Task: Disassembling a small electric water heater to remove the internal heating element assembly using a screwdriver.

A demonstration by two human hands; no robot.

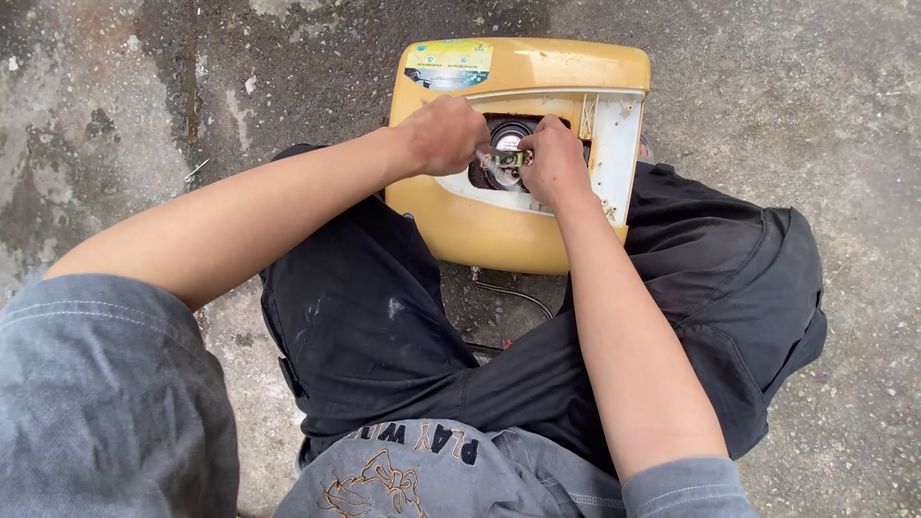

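A yellow and white plastic appliance housing (499, 225) lies on the concrete between my knees. Its white panel has a dark round opening (507, 134) with a metal part inside. My left hand (443, 134) is closed on a small tool or metal piece (491, 163) at the opening's left edge. My right hand (554, 161) pinches a small metal fitting (513, 158) at the same opening. Both hands meet over the opening, and the fingertips hide what lies beneath them.
I am seated on rough, stained concrete (115, 125) in black trousers (374, 326). A thin grey cable (513, 295) runs from under the housing toward my lap. A coloured sticker (449, 63) sits on the housing's far left corner.
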